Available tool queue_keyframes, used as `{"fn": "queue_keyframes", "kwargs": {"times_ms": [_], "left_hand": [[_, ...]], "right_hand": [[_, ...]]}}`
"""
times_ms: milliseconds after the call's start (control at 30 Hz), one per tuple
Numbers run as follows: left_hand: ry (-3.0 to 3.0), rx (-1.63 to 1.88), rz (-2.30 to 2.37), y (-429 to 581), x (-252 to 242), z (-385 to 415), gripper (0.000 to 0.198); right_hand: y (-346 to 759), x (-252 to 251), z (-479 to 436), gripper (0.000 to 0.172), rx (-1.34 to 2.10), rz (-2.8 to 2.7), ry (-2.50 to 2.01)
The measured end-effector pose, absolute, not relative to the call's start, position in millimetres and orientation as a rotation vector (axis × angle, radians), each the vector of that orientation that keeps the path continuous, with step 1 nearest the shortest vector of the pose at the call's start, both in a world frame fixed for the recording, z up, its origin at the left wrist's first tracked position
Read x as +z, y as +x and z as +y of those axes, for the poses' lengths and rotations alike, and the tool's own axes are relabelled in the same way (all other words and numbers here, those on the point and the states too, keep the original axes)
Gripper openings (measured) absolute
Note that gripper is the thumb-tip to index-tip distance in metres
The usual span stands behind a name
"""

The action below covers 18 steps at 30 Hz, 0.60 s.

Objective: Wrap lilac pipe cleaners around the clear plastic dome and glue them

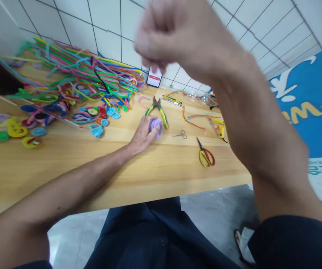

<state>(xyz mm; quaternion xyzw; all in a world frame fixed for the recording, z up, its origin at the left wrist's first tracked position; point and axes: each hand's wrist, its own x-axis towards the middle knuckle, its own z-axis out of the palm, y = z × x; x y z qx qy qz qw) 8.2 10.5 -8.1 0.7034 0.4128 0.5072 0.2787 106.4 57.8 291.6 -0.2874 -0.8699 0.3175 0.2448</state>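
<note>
On the wooden table, my left hand (144, 135) has its fingers wrapped round a small round purple spool (157, 128), with lighter bands on its side. My right hand (161, 37) is raised high, close to the camera, and closed into a fist; whether something is pinched in it is hidden. Just behind the spool lie pliers (157, 104) with green and yellow handles, jaws pointing away from me. Small silver scissors (181, 135) lie to the right of the spool, and larger scissors (205, 155) with red and yellow handles lie nearer to me.
Bundled colourful pipe cleaners (77, 69) fill the table's back left, with coiled pieces (18, 129) in front. A phone (154, 77) leans against the tiled wall. A yellow glue gun (219, 127) and an orange pipe cleaner (190, 121) lie to the right, near a blue printed board (312, 123).
</note>
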Motion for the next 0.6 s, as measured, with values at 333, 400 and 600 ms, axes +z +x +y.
{"fn": "queue_keyframes", "kwargs": {"times_ms": [333, 400, 600], "left_hand": [[1.881, 1.348, 1.121, 6, -8, 12, 0.033], [1.873, 1.346, 1.124, 5, -9, 12, 0.032], [1.852, 1.322, 1.164, 3, -9, 12, 0.036]], "right_hand": [[350, 165, 60, 0.017, 0.553, -2.053, -1.794], [374, 143, 54, 0.014, 0.527, -1.963, -1.937], [403, 106, 31, 0.016, 0.409, -1.961, -2.149]]}}
